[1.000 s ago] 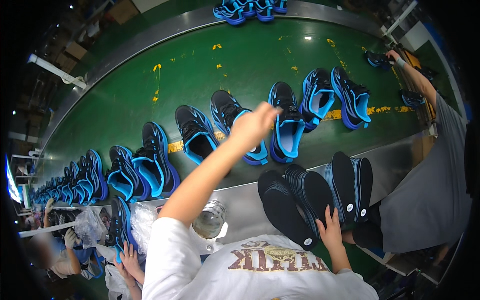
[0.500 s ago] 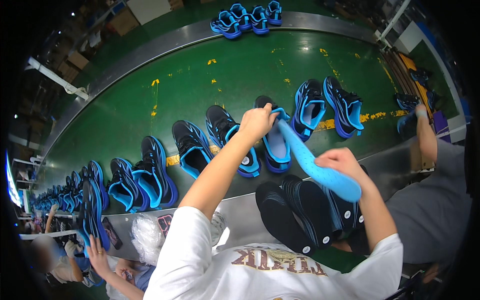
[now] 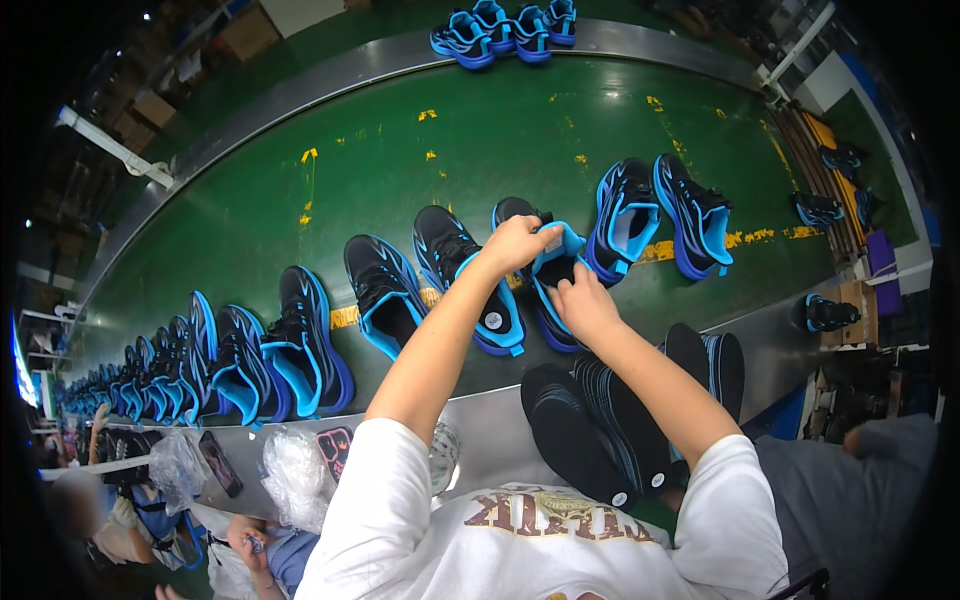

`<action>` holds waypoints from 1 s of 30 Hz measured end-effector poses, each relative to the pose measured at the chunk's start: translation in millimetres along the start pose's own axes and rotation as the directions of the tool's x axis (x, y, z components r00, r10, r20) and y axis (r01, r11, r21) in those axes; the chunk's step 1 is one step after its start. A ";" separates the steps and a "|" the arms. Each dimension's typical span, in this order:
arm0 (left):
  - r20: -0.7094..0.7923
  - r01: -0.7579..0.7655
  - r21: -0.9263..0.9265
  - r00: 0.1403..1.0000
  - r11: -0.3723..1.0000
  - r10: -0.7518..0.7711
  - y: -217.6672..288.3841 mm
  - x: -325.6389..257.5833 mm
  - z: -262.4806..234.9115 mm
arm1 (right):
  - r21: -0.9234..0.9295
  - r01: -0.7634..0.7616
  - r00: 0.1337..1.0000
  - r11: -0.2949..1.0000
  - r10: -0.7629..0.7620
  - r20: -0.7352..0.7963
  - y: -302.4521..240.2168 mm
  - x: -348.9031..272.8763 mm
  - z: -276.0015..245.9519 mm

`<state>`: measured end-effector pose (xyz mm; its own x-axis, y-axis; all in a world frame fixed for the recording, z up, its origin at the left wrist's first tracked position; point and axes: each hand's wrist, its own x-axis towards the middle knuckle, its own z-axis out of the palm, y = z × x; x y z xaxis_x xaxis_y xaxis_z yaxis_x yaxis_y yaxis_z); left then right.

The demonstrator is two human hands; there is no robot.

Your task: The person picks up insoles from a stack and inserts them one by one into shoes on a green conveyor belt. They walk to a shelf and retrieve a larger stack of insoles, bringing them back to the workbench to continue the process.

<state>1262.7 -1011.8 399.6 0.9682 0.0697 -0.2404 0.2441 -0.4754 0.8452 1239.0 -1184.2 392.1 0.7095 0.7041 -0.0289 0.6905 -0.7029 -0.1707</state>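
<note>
A black-and-blue sneaker [image 3: 560, 322] stands on the green belt in front of me, toe pointing away. My left hand [image 3: 520, 243] is closed on its tongue, pulling the light-blue collar wide. At the heel, my right hand [image 3: 588, 304] reaches into the opening with fingers bent together. They are on the insole [image 3: 557, 270], whose dark top shows inside the shoe; its blue underside is hidden. To the left is a similar sneaker [image 3: 492, 310] with a round white sticker on its insole; to the right is another sneaker [image 3: 622, 215] with a pale inside.
More insoles [image 3: 600, 430], black with white stickers, lie on the metal ledge [image 3: 480, 412] near my right forearm. Sneakers line the belt [image 3: 380, 170] leftward. A phone [image 3: 222, 464] and plastic bags [image 3: 296, 470] rest at the left ledge. Co-workers sit on both sides.
My right hand has moved left and away from me, carrying the insole from outside into the shoe. At far left, a co-worker's hand has left a sneaker, which now stands back in the row.
</note>
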 end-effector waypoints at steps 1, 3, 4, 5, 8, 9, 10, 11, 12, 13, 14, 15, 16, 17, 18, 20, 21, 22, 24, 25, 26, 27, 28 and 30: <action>-0.030 0.013 -0.011 0.999 1.000 -0.013 -0.8 -1.9 2.1 | -0.030 0.031 0.993 0.999 -0.034 -0.109 -5.2 -5.0 -7.4; -0.100 0.030 -0.044 0.994 0.999 -0.034 -5.6 -6.0 4.5 | -0.081 -0.117 0.974 0.990 0.130 0.184 -16.8 -5.9 -36.5; -0.127 0.017 -0.064 0.992 0.998 -0.025 -3.6 -5.7 8.1 | -0.128 -0.195 0.921 0.972 0.227 0.317 -19.2 -7.3 -49.3; -0.154 0.005 -0.083 0.988 0.997 -0.018 -2.8 -5.8 10.2 | -0.034 -0.244 0.825 0.969 0.225 0.519 -12.0 -0.7 -54.9; -0.013 0.086 -0.105 0.996 0.991 -0.088 -4.2 -3.6 6.1 | 0.035 -0.191 0.829 0.981 0.142 0.540 0.0 7.2 -40.5; -0.022 0.094 -0.106 0.995 0.990 -0.097 -4.4 -3.5 5.6 | -0.003 -0.106 0.878 0.994 0.095 0.470 -1.4 4.0 -35.4; -0.026 0.101 -0.105 0.994 0.989 -0.104 -5.2 -2.4 6.9 | -0.017 -0.063 0.897 0.998 0.064 0.438 -2.4 1.5 -28.6; -0.031 0.109 -0.104 0.993 0.989 -0.113 -6.8 -1.9 7.4 | -0.031 -0.020 0.914 0.999 0.031 0.405 -3.7 -0.2 -20.7; -0.036 0.113 -0.109 0.992 0.988 -0.118 -9.5 -2.5 7.2 | -0.045 0.023 0.928 0.999 -0.005 0.373 -4.9 -0.1 -13.1; -0.040 0.110 -0.115 0.993 0.987 -0.115 -9.2 -2.1 9.0 | -0.049 0.054 0.951 0.997 -0.036 0.307 -4.6 1.4 -8.9; -0.044 0.107 -0.121 0.993 0.987 -0.113 -9.1 -1.9 10.7 | -0.053 0.058 0.963 0.997 -0.041 0.266 -1.7 5.5 -1.2; -0.059 0.095 -0.123 0.993 0.988 -0.102 -9.1 -1.6 12.3 | -0.058 0.061 0.973 0.996 -0.047 0.225 3.2 11.9 9.3; -0.071 0.081 -0.121 0.993 0.989 -0.090 -7.8 -0.8 14.9 | -0.061 0.059 0.982 0.996 -0.047 0.182 8.6 17.2 19.7; -0.083 0.069 -0.118 0.993 0.991 -0.079 -7.1 -0.9 16.0 | -0.073 0.033 0.988 0.997 -0.022 0.154 8.1 23.9 28.1; -0.076 0.073 -0.113 0.994 0.991 -0.082 -6.1 -0.8 17.0 | -0.088 0.006 0.979 0.996 0.012 0.203 11.5 27.3 33.2; -0.057 0.091 -0.103 0.994 0.991 -0.097 -5.0 -3.8 14.6 | -0.115 -0.042 0.948 0.993 0.076 0.310 11.8 32.0 37.7; -0.076 0.067 -0.056 0.995 0.996 -0.072 -7.9 -1.8 16.7 | -0.101 -0.038 0.946 0.994 0.068 0.317 13.9 31.6 38.1; -0.086 0.081 -0.026 0.993 0.996 -0.083 -9.3 -2.2 14.9 | -0.054 -0.014 0.947 0.998 0.031 0.319 12.6 34.3 31.4; -0.150 0.071 -0.010 0.986 0.997 -0.072 -14.5 -2.6 17.0 | 0.036 0.035 0.948 0.999 -0.044 0.314 8.7 42.9 4.9; -0.123 0.075 -0.004 0.990 0.997 -0.075 -12.8 -2.0 18.0 | 0.059 0.057 0.959 0.997 -0.071 0.274 10.5 45.6 -3.6; -0.094 0.083 0.003 0.992 0.997 -0.083 -12.0 -1.5 18.1 | 0.063 0.058 0.939 0.996 -0.076 0.335 11.1 48.8 -11.0; -0.067 0.092 0.010 0.994 0.996 -0.091 -11.7 -1.5 17.9 | 0.068 0.060 0.915 0.996 -0.082 0.395 11.1 51.9 -17.8; -0.067 0.089 0.010 0.994 0.996 -0.088 -10.8 -1.1 18.0 | 0.071 0.056 0.890 0.996 -0.082 0.448 12.6 51.8 -21.9; -0.071 0.085 0.010 0.994 0.996 -0.084 -10.4 -2.1 17.1 | -0.009 0.087 0.876 0.996 -0.073 0.476 11.5 42.3 -3.6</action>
<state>1257.2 -1021.9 383.1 0.9458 0.1711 -0.2762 0.3248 -0.4768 0.8168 1277.5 -1162.9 392.5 0.5046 0.7163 -0.4819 0.7511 -0.6395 -0.1641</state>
